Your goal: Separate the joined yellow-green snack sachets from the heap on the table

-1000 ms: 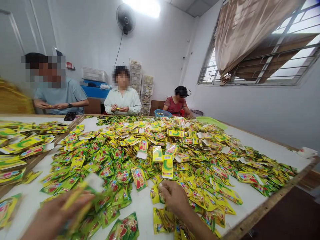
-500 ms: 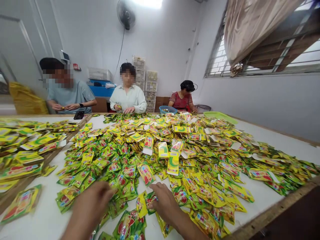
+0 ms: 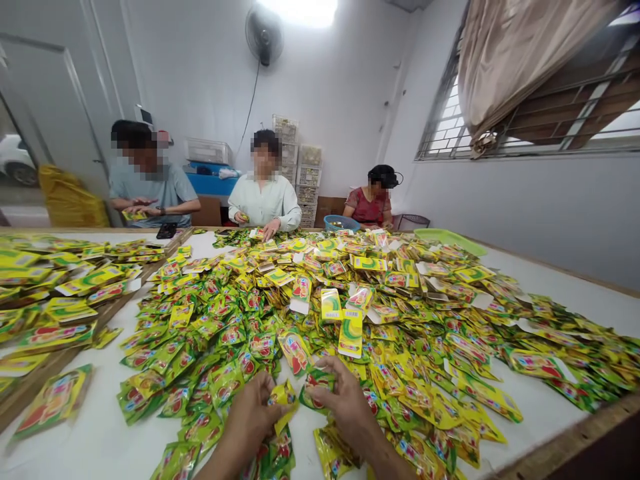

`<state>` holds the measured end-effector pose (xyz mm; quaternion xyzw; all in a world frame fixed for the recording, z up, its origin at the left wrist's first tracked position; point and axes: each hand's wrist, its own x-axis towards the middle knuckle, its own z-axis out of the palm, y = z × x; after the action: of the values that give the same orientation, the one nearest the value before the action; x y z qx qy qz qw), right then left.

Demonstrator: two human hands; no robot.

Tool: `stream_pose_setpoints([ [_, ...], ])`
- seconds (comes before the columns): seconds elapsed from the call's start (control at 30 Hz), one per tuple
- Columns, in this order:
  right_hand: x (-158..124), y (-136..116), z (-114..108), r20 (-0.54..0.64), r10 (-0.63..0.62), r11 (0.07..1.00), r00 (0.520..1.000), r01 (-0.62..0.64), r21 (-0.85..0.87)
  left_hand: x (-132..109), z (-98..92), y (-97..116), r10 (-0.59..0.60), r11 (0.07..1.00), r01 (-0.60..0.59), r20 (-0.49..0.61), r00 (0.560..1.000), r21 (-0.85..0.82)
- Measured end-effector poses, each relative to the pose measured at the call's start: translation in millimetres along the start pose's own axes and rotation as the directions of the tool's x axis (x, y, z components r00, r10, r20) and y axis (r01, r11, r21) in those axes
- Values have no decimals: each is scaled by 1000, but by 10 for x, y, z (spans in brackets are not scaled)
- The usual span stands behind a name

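A wide heap of small yellow and green sachets (image 3: 400, 313) covers the white table (image 3: 100, 440). Low in the middle, my left hand (image 3: 253, 420) pinches a yellow sachet (image 3: 283, 396) with its fingers closed. Just right of it, my right hand (image 3: 345, 400) grips a green and red sachet (image 3: 316, 381). The two hands sit close together above loose sachets near the table's front edge.
Three people sit at the far side, handling sachets. A wooden tray (image 3: 30, 387) of stacked sachets lies at the left. A blue basket (image 3: 340, 222) and a green tray (image 3: 450, 239) stand at the back. The table's wooden edge (image 3: 575, 433) runs at the right.
My left hand has come in from the left and taken hold of a yellow sachet. My right hand has lifted a green and red sachet towards it. The view has swung slightly left.
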<state>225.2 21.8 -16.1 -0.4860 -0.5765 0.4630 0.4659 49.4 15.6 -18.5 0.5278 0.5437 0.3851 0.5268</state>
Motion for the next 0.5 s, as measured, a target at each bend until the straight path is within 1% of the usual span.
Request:
stream_pose_setpoints([
  [0.07, -17, -33, 51, 58, 34, 990, 998, -41, 138, 10, 17, 33, 1, 990, 0, 4, 1000, -139],
  [0.1, -33, -51, 76, 107, 38, 986, 994, -54, 156, 3, 28, 68, 25, 983, -20, 23, 999, -182],
  [0.17, -71, -87, 110, 176, 39, 989, 984, -63, 133, -41, 42, 160, 59, 963, -34, 84, 995, -266],
  [0.2, -87, -101, 118, 182, 36, 992, 983, -56, 109, -73, 42, 208, 56, 951, -17, 119, 991, -310],
  [0.27, -107, -110, 120, 163, 23, 998, 986, -32, 53, -135, 32, 278, 1, 927, 58, 158, 987, -370],
  [0.3, -110, -105, 120, 150, 13, 1000, 989, -16, 17, -154, 27, 292, -33, 922, 92, 161, 986, -375],
  [0.33, -110, -94, 122, 138, 3, 1000, 990, 0, -22, -161, 24, 289, -60, 924, 113, 153, 986, -364],
  [0.4, -99, -58, 132, 121, 5, 998, 993, 3, -66, -133, 29, 233, -77, 940, 107, 104, 992, -325],
  [0.43, -90, -39, 139, 111, 18, 999, 994, -12, -50, -100, 37, 186, -69, 946, 88, 72, 995, -311],
  [0.5, -70, -9, 146, 78, 46, 998, 996, -49, 40, -9, 60, 81, -39, 950, 44, 21, 999, -309],
])
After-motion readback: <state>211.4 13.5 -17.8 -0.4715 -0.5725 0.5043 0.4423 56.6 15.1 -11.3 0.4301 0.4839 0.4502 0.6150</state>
